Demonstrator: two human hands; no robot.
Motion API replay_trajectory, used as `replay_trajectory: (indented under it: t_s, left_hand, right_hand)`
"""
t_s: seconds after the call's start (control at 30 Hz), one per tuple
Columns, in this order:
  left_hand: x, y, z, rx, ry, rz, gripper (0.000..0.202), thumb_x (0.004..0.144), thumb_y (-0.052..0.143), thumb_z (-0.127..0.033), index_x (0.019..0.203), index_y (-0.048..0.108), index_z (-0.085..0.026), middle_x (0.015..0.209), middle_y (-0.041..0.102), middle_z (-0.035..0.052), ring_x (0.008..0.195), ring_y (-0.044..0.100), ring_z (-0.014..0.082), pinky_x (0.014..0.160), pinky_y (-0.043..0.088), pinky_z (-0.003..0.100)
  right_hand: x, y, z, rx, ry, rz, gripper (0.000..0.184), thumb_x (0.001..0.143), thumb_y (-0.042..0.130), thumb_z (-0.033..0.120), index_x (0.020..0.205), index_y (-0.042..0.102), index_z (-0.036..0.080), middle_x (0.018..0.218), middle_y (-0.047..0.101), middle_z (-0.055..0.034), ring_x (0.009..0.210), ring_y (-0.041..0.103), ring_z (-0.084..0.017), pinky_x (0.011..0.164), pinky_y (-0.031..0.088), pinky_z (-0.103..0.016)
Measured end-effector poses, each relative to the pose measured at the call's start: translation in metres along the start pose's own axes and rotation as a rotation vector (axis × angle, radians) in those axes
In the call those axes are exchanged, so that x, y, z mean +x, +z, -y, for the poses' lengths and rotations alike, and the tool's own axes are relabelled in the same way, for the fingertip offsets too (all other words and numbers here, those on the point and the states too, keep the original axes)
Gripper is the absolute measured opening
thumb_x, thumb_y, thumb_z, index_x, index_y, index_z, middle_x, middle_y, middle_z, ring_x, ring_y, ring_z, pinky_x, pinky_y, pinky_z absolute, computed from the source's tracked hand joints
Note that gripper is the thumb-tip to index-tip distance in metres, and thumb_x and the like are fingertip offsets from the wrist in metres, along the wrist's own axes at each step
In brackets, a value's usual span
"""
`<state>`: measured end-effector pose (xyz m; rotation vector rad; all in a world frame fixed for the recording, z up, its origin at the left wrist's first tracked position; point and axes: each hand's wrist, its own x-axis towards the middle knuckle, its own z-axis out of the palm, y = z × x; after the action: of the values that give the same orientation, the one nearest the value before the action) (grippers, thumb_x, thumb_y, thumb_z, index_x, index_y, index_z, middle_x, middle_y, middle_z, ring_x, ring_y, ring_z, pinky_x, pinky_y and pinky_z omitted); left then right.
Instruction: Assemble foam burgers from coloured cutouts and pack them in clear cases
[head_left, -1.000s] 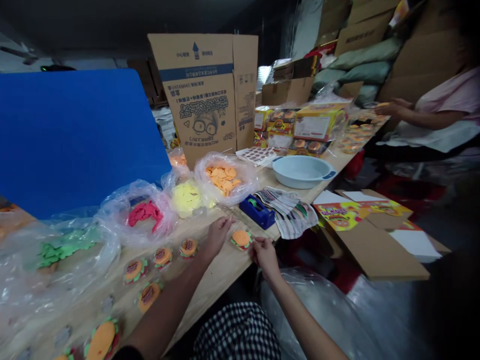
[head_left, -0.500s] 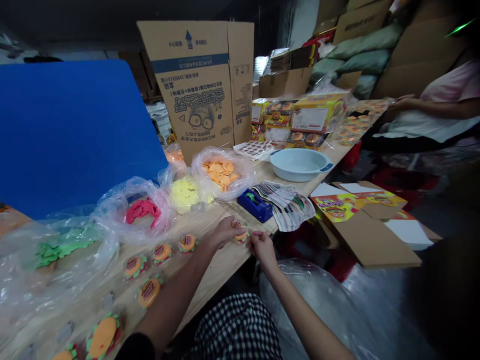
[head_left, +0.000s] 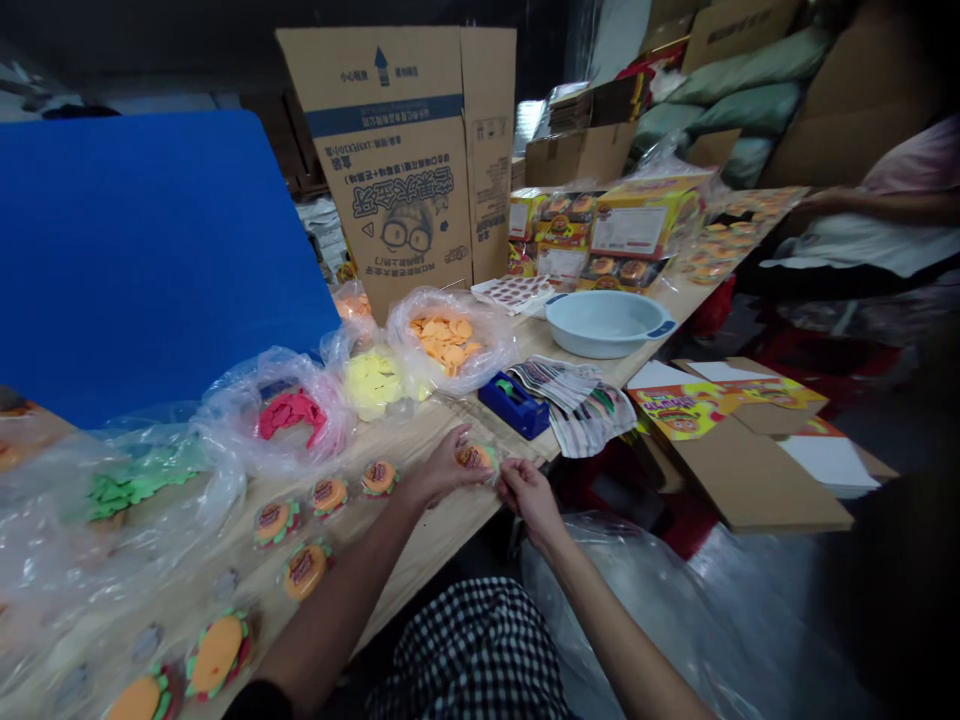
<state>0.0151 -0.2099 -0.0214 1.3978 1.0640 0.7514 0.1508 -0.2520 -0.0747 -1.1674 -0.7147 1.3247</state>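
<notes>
My left hand [head_left: 445, 466] and my right hand [head_left: 527, 492] meet near the front edge of a wooden table [head_left: 439, 540]. Both pinch one small foam burger piece in a clear wrapper [head_left: 477, 458], lifted just off the table. To the left lie several wrapped foam burgers [head_left: 328, 494] in loose rows. Behind them sit clear bags of foam shapes: green [head_left: 127, 487], pink [head_left: 289, 413], yellow [head_left: 373, 381] and orange [head_left: 444, 338].
A blue tape dispenser [head_left: 515, 403] and a fan of printed sheets [head_left: 581, 400] lie just beyond my hands. Further back are a pale blue basin [head_left: 604, 322], a tall cardboard box [head_left: 412, 155], a blue board [head_left: 142, 250] and yellow toy boxes [head_left: 637, 228]. Another person's arm [head_left: 862, 205] rests at far right.
The burger piece lay on the table with my hands beside it. Both hands have closed on it and lifted it slightly. The view has shifted a little.
</notes>
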Motion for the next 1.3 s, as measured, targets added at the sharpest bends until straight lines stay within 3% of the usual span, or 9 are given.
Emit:
replay_trajectory:
  t_s: [0.1,0.23,0.37,0.57,0.77,0.87,1.0,1.13,1.3]
  left_hand:
    - [-0.017,-0.002,-0.007,-0.029,-0.079,-0.024,0.098,0.045,0.079,-0.027,0.13,0.029,-0.02,0.118,0.04,0.0116,0.099,0.048,0.0179,0.088,0.038,0.033]
    - [-0.038,-0.005,-0.015,-0.06,-0.105,-0.043,0.106,0.043,0.08,-0.025,0.132,0.024,-0.019,0.108,0.048,0.0084,0.092,0.05,0.0169,0.084,0.04,0.031]
    - [-0.063,-0.002,-0.019,-0.065,-0.089,-0.04,0.103,0.041,0.08,-0.024,0.129,0.028,-0.018,0.102,0.049,0.0067,0.083,0.051,0.0145,0.076,0.043,0.028]
    - [-0.103,0.015,-0.015,-0.123,-0.067,-0.113,0.095,0.037,0.081,-0.018,0.119,0.033,-0.019,0.099,0.047,0.005,0.078,0.05,0.0123,0.067,0.044,0.024]
    - [-0.136,0.02,-0.012,-0.343,-0.17,0.002,0.075,0.053,0.075,-0.024,0.117,0.036,-0.019,0.101,0.051,0.0061,0.084,0.053,0.0133,0.075,0.044,0.027]
    - [-0.14,0.02,-0.006,-0.439,-0.214,-0.028,0.07,0.052,0.076,-0.022,0.113,0.041,-0.017,0.097,0.055,0.0058,0.083,0.055,0.0149,0.075,0.045,0.028]
    - [-0.134,0.02,0.002,-0.542,-0.258,-0.138,0.055,0.054,0.075,-0.028,0.1,0.048,-0.016,0.087,0.058,0.0053,0.072,0.058,0.0155,0.065,0.048,0.029]
    - [-0.126,0.021,-0.001,-0.625,-0.248,-0.27,0.05,0.056,0.074,-0.03,0.097,0.046,-0.019,0.088,0.058,0.0031,0.071,0.058,0.0147,0.058,0.05,0.029]
    - [-0.124,0.026,-0.01,-0.666,-0.233,-0.283,0.047,0.056,0.073,-0.027,0.094,0.047,-0.018,0.084,0.058,0.0019,0.067,0.058,0.0136,0.058,0.051,0.03]
  right_hand:
    - [-0.013,0.004,0.008,0.009,-0.021,0.083,0.034,0.065,0.059,0.05,0.075,0.045,0.02,0.045,0.041,0.0091,0.034,0.025,-0.004,0.034,0.014,-0.017]
    - [-0.032,0.009,0.02,0.005,-0.089,0.192,0.029,0.073,0.052,0.048,0.072,0.046,0.02,0.05,0.039,0.007,0.04,0.028,-0.006,0.038,0.017,-0.018]
    - [-0.044,0.01,0.027,-0.093,-0.152,0.277,0.036,0.076,0.047,0.051,0.06,0.043,0.019,0.052,0.035,0.0056,0.046,0.029,-0.007,0.042,0.021,-0.019]
    - [-0.068,0.009,0.02,-0.214,-0.164,0.282,0.033,0.07,0.056,0.047,0.059,0.044,0.019,0.054,0.035,0.0053,0.051,0.031,-0.009,0.047,0.026,-0.02]
    - [-0.1,0.003,0.01,-0.161,-0.133,0.221,0.029,0.072,0.055,0.045,0.061,0.049,0.019,0.057,0.04,0.0041,0.055,0.035,-0.01,0.05,0.029,-0.02]
    - [-0.106,0.003,0.01,-0.178,-0.087,0.242,0.03,0.073,0.053,0.047,0.062,0.048,0.019,0.055,0.039,0.0047,0.052,0.033,-0.009,0.047,0.028,-0.02]
    - [-0.111,0.007,0.007,-0.24,-0.036,0.277,0.037,0.073,0.048,0.054,0.06,0.044,0.02,0.053,0.039,0.0046,0.049,0.033,-0.01,0.045,0.027,-0.021]
    - [-0.116,0.014,0.003,-0.297,-0.105,0.262,0.039,0.073,0.05,0.053,0.056,0.04,0.02,0.049,0.036,0.0056,0.047,0.031,-0.009,0.045,0.026,-0.021]
    - [-0.119,0.018,0.0,-0.212,-0.166,0.184,0.035,0.076,0.049,0.049,0.058,0.042,0.019,0.053,0.035,0.0049,0.05,0.031,-0.009,0.046,0.027,-0.02]
